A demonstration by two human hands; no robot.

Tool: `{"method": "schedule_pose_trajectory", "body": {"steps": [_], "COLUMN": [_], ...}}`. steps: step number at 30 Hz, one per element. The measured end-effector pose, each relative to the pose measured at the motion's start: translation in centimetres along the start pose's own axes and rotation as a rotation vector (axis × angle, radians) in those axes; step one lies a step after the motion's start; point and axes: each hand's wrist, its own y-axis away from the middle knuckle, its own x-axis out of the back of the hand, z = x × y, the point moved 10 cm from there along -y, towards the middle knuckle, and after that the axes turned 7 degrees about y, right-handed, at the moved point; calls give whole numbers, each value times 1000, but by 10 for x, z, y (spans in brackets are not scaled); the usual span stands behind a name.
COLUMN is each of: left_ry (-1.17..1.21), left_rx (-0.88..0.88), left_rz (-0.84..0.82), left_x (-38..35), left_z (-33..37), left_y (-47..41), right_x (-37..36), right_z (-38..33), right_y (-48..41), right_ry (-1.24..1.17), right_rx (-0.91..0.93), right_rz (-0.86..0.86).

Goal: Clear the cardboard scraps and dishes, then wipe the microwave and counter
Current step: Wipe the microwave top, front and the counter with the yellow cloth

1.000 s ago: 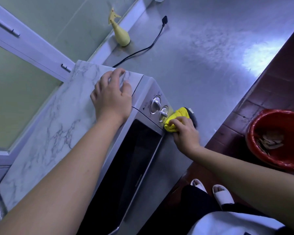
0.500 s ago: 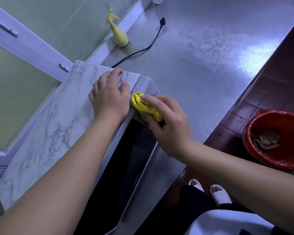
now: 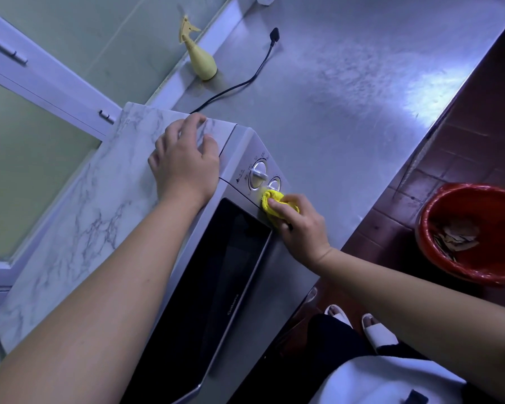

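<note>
A silver microwave (image 3: 233,258) with a marble-patterned top, a dark door and two dials stands on the steel counter (image 3: 347,91). My left hand (image 3: 185,163) lies flat on the microwave's top near its front right corner, fingers spread. My right hand (image 3: 299,225) is closed on a yellow cloth (image 3: 270,201) and presses it against the control panel just below the lower dial. Cardboard scraps (image 3: 456,237) lie in a red bin (image 3: 478,275) on the floor at the right.
A yellow spray bottle (image 3: 200,59) stands by the wall at the back of the counter. The microwave's black cord and plug (image 3: 263,62) lie across the counter beside it. A window frame (image 3: 50,83) is at the left; dark tiled floor and my white slippers are below right.
My right hand carried the yellow cloth from the panel's lower edge up to its top corner, then back down to just under the lower dial. My left hand stayed on the microwave top.
</note>
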Motion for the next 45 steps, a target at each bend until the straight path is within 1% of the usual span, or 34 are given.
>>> {"method": "schedule_pose_trajectory", "body": {"steps": [2,5,7,10,11,13,15,16,18,21,23,24,26,27,31,33,35,36,38,40,41,43,45], "left_ry": [-4,-3,-5,0,4,3,3,4,6,-3,-2,0,-5,-8,0,-1,0,0,0,10,15,24,27], "left_rx": [2,3,2,-1,-2,-1,-5,-6,-5,-9,-19,-24,-28,-25,-9,-10,-14,-14,-12,-6,-5,0,6], "left_rz": [-2,-2,-2,-1,2,9,12,11,9,6,1,-2,-4,0,12,12,13,11,6,6,7,6,5], "left_x": [0,1,1,1,1,1,1,1,1,1,1,1,0,0,-2,-2,-1,-1,-2,-1,-1,0,0], "left_z": [0,0,0,-1,0,0,0,0,0,1,1,1,0,-1,-2,-2,-2,-2,-2,-2,-2,-2,-3], "left_y": [0,0,-1,-1,-1,-1,0,0,0,0,0,0,-1,-1,-3,-2,-2,-2,-2,-1,-1,-1,-1], "right_x": [-12,-25,-32,-33,-29,-9,18,33,66,103,103,99,91,87,71,56,36,25,-1,-22,-26,-28,-16], "right_z": [16,46,57,66,72,81,76,66,31,-38,-71,-81,-88,-86,-58,-40,-12,6,38,51,55,63,70], "right_y": [6,14,15,8,3,-12,-34,-47,-74,-106,-112,-110,-97,-91,-83,-76,-59,-48,-21,-1,2,-1,-8], "right_ry": [25,40,62,21,-10,-64,-101,-133,-260,-410,-374,-306,-162,-134,-194,-183,-156,-136,-61,15,20,-16,-79], "right_rx": [-32,-163,-215,-331,-394,-506,-525,-496,-375,-73,84,134,219,249,241,195,97,34,-74,-110,-134,-256,-365], "right_rz": [-80,-225,-312,-391,-390,-326,-230,-173,-41,116,156,187,278,306,312,276,194,124,-78,-234,-269,-316,-319]}}
